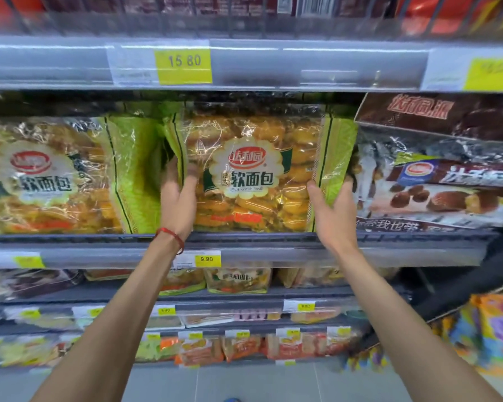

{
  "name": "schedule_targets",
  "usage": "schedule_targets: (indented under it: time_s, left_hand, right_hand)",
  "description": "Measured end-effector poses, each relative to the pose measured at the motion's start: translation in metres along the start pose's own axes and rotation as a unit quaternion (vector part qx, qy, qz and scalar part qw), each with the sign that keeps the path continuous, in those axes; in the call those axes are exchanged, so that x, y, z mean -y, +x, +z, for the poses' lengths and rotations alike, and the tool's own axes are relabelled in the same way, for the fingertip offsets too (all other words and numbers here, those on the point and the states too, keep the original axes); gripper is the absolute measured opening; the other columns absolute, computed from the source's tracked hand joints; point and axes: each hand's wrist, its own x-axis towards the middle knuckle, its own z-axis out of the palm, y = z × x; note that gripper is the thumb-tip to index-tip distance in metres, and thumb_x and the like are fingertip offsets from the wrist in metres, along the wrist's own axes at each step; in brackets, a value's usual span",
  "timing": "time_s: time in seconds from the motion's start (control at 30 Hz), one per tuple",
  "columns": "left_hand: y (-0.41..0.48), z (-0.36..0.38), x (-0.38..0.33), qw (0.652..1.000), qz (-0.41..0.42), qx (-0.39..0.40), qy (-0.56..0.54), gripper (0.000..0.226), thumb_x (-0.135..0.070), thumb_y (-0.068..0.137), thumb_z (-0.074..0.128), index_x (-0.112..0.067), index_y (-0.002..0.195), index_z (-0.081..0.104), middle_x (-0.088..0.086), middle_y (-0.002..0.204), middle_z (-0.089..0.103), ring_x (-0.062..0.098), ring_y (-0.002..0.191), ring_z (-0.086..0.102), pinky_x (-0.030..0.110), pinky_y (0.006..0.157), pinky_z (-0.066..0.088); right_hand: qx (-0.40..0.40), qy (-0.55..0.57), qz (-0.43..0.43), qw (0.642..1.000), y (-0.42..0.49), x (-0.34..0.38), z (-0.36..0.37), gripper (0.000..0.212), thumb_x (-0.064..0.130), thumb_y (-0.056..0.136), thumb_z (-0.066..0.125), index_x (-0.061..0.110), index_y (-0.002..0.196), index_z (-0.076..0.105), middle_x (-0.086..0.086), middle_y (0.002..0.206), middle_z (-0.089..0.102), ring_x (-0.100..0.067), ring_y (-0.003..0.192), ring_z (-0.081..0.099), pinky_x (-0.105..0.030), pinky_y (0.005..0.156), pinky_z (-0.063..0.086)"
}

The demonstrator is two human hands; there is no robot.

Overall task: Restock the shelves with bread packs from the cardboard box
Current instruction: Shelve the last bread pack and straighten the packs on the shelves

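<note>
Head cam view here, looking straight at the store racks. Both my hands are on one bread pack [253, 169], the green-edged one with the clear window full of golden rolls and a round label in the middle. It's upright, face out, in the middle of the shelf [273, 250], with its bottom edge right down at the front lip. Can't tell if its full weight is on the shelf or on my hands.

Left hand [179, 198] grips the left edge, thumb on the front film and fingers tucked behind. There's a red string bracelet [172, 236] on that wrist. Right hand [336, 216] does the same on the lower right corner, thumb on the front and fingers curled round the side. So both are closed on the pack, neither is free.

Just beside it on the left is a matching pack [50, 175], also upright, with a narrow gap between the two where my left fingers go. On the right are brown chocolate-bread packs [436, 184], lying stacked and tilted, very near my right fingers.

A yellow 15.80 tag [183, 66] sits on the rail above and a 9.90 tag [206, 259] on the rail just under my wrists. The lower shelves hold smaller packs, pretty blurry. Grey floor [244, 384] at the bottom.
</note>
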Motion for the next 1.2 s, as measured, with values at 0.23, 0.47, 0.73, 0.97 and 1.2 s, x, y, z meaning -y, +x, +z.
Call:
schedule_targets:
  time_s: [0.23,0.47,0.73,0.97,1.2]
  left_hand:
    - [0.01,-0.005,0.006,0.994,-0.077,-0.033,-0.069,0.059,-0.051,0.105,0.03,-0.019,0.154,0.033,0.003,0.157,0.037,0.021,0.145,0.033,0.023,0.106,0.023]
    - [0.01,-0.003,0.0,0.997,-0.046,-0.02,-0.053,0.052,-0.044,0.104,0.037,-0.024,0.151,0.034,0.008,0.151,0.046,0.027,0.137,0.044,0.042,0.116,0.034]
    - [0.017,-0.003,-0.011,0.999,-0.014,-0.005,-0.046,0.071,0.002,0.1,0.038,-0.035,0.158,0.018,-0.026,0.111,0.053,-0.019,0.069,0.054,0.0,0.06,0.043]
    - [0.032,-0.019,-0.024,0.999,-0.001,0.026,-0.047,0.087,0.004,0.076,0.05,-0.035,0.152,0.035,-0.006,0.144,0.053,0.01,0.125,0.053,0.019,0.098,0.049]
    - [0.027,-0.018,-0.023,0.995,-0.047,0.026,-0.089,0.058,-0.018,0.087,0.053,-0.032,0.143,0.049,-0.005,0.133,0.063,0.02,0.122,0.059,0.043,0.106,0.045]
  right_hand:
    - [-0.017,-0.027,-0.009,0.999,-0.004,0.005,0.003,0.078,0.043,0.105,0.056,0.007,0.162,0.017,0.01,0.151,0.038,-0.003,0.135,0.032,-0.021,0.111,0.021]
    - [0.028,-0.053,-0.006,0.998,-0.003,0.007,-0.006,0.08,0.041,0.107,0.05,0.003,0.162,0.007,-0.007,0.163,0.035,-0.014,0.145,0.034,-0.024,0.112,0.023]
    - [0.034,-0.092,-0.033,0.995,0.009,-0.002,-0.005,0.074,0.048,0.103,0.051,-0.008,0.148,0.028,0.016,0.088,0.034,-0.016,0.094,0.041,-0.035,0.081,0.041]
    - [0.022,-0.074,-0.019,0.997,0.003,0.008,0.0,0.079,0.042,0.106,0.051,-0.002,0.159,0.015,-0.017,0.157,0.045,-0.031,0.143,0.045,-0.053,0.119,0.038]
    - [0.031,-0.062,-0.008,0.998,0.0,0.013,-0.001,0.078,0.043,0.105,0.053,0.0,0.159,0.016,-0.013,0.161,0.039,-0.028,0.149,0.038,-0.046,0.123,0.032]
